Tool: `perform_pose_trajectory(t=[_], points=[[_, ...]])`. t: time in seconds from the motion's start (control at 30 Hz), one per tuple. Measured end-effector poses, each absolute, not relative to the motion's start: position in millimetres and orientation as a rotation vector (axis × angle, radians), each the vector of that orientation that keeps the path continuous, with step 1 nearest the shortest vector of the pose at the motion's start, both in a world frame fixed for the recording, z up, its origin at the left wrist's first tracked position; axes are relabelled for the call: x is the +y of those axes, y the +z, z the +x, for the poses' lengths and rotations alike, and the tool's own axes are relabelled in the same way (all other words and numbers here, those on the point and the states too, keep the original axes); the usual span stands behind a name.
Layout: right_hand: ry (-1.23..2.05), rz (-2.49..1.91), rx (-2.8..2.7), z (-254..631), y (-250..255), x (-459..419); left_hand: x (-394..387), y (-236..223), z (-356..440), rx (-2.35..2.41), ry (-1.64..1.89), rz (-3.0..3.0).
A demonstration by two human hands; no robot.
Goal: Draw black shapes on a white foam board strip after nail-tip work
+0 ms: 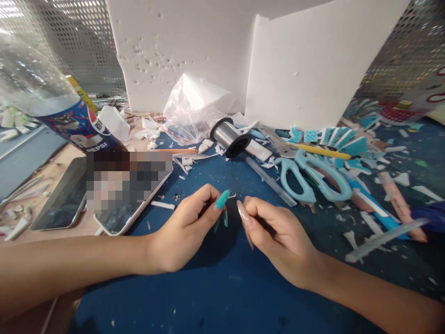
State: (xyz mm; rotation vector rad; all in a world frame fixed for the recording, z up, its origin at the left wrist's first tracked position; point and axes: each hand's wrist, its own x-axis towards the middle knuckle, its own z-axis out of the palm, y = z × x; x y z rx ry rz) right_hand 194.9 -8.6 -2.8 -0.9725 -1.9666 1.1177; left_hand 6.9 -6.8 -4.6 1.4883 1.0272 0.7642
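Observation:
My left hand (193, 227), with long teal nails, is closed in a pinch above the blue mat (222, 297). My right hand (278, 236), with long beige nails, pinches just to the right of it, fingertips a short gap away. Whatever the fingertips hold is too small and too hidden to name. A faint thin line seems to run between them. Beyond the hands lies a black-flanged spool (230, 138) wound with shiny grey thread or wire. Scissors (306, 176) with light blue handles rest behind my right hand.
A Pepsi bottle (83, 125) and two phones, one dark (62, 195) and one white-edged (139, 204), are at left. Behind stand white foam boards (187, 46) and a plastic bag (194, 106). Translucent glue sticks (269, 181), a yellow pencil (323, 150) and foam scraps lie around.

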Motion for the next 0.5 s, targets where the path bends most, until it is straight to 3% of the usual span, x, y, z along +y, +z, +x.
perform_pose_trajectory(t=[0.27,0.5], points=[[1.056,-0.928,-2.044,196.2,-5.9,-9.5,-5.4,-6.4,8.0,1.048,0.807,1.648],[1.081,-1.008,-2.064,195.4,-5.2,-6.9,-3.1,4.7,-1.5,1.002,0.988,2.552]])
